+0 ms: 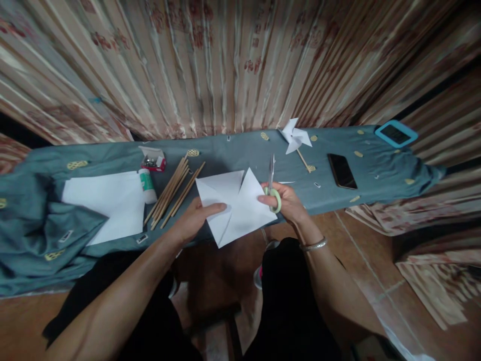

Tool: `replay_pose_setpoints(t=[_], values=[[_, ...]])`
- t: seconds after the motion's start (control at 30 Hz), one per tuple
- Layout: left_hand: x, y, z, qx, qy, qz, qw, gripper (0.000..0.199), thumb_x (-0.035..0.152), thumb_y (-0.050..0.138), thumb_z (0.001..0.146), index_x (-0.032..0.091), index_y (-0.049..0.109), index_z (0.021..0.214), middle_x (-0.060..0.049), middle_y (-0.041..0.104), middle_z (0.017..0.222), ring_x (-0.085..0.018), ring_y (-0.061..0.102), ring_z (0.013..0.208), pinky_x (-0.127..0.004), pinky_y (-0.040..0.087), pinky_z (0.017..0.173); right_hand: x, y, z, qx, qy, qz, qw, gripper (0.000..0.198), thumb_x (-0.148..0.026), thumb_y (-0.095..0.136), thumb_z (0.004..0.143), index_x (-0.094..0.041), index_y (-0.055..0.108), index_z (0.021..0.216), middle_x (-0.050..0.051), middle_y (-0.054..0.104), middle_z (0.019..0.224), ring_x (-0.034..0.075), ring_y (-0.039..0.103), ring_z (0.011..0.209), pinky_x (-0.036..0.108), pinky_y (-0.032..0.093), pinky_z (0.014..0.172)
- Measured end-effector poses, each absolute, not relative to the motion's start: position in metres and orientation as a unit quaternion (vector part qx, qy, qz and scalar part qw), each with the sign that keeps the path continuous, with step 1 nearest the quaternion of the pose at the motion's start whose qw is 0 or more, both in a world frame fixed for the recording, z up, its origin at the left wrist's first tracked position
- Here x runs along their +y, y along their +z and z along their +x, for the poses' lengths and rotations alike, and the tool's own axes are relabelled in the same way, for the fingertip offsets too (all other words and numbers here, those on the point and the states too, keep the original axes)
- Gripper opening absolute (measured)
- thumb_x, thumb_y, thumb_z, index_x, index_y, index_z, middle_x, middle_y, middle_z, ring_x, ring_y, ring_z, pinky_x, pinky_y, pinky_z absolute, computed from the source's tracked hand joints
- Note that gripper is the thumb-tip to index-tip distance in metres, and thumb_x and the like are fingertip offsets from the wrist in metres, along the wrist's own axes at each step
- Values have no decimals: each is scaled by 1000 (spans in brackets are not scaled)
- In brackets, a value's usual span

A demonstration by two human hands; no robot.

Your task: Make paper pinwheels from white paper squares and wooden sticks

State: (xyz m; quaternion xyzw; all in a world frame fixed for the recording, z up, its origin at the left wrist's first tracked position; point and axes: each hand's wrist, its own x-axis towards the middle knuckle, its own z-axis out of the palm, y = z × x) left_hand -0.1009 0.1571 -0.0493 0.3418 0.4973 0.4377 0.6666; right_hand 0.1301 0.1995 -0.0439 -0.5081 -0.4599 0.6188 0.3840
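A white square sheet of paper (246, 210) with slits running in from its corners is held up over the table's front edge. My left hand (197, 215) grips its left side, thumb lying on top. At the right side, my right hand (283, 200) pinches the paper's edge. That same hand also carries scissors (276, 198) with pale green handles, their blades pointing away from me. A finished paper pinwheel (293, 136) on a wooden stick rests behind, to the right. Fingers under the sheet are hidden.
Wooden sticks (169, 193), a glue stick (147, 185), a small box of metal pins (153, 159) and white paper sheets (108, 200) lie left. On the right are a phone (341, 171) and a blue-framed device (396, 134). Curtains (240, 65) hang behind the cloth-covered table (233, 145).
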Motion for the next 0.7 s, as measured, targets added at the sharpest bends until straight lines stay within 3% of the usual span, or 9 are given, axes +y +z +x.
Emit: replay_pose_setpoints(t=[0.13, 0.3, 0.5, 0.7], values=[[160, -38, -96, 376, 491, 250, 745, 41, 42, 76, 65, 13, 69, 93, -7, 74, 89, -25, 67, 89, -37, 51, 85, 203, -55, 121, -385, 597, -498, 498, 42, -29, 87, 44, -18, 65, 78, -8, 61, 59, 7, 51, 52, 20, 39, 52], [160, -34, -86, 328, 544, 206, 744, 35, 35, 79, 66, 17, 69, 94, -3, 73, 95, -18, 65, 92, -31, 52, 85, 203, -62, 98, -310, 583, -486, 573, 36, -30, 84, 49, -19, 63, 76, -7, 63, 62, 9, 54, 55, 22, 41, 56], [166, -36, -74, 343, 598, 172, 704, 26, 18, 68, 79, 21, 65, 105, -2, 72, 102, -16, 66, 97, -34, 48, 97, 203, -61, 77, -311, 580, -478, 582, 34, -31, 83, 50, -19, 62, 74, -8, 60, 59, 8, 52, 52, 21, 41, 55], [172, -30, -77, 385, 645, 114, 650, 31, 13, 57, 87, 18, 58, 118, -7, 72, 106, -18, 68, 94, -37, 53, 94, 198, -59, 70, -388, 584, -480, 527, 37, -40, 83, 53, -19, 64, 76, -7, 61, 59, 9, 51, 52, 22, 42, 54]])
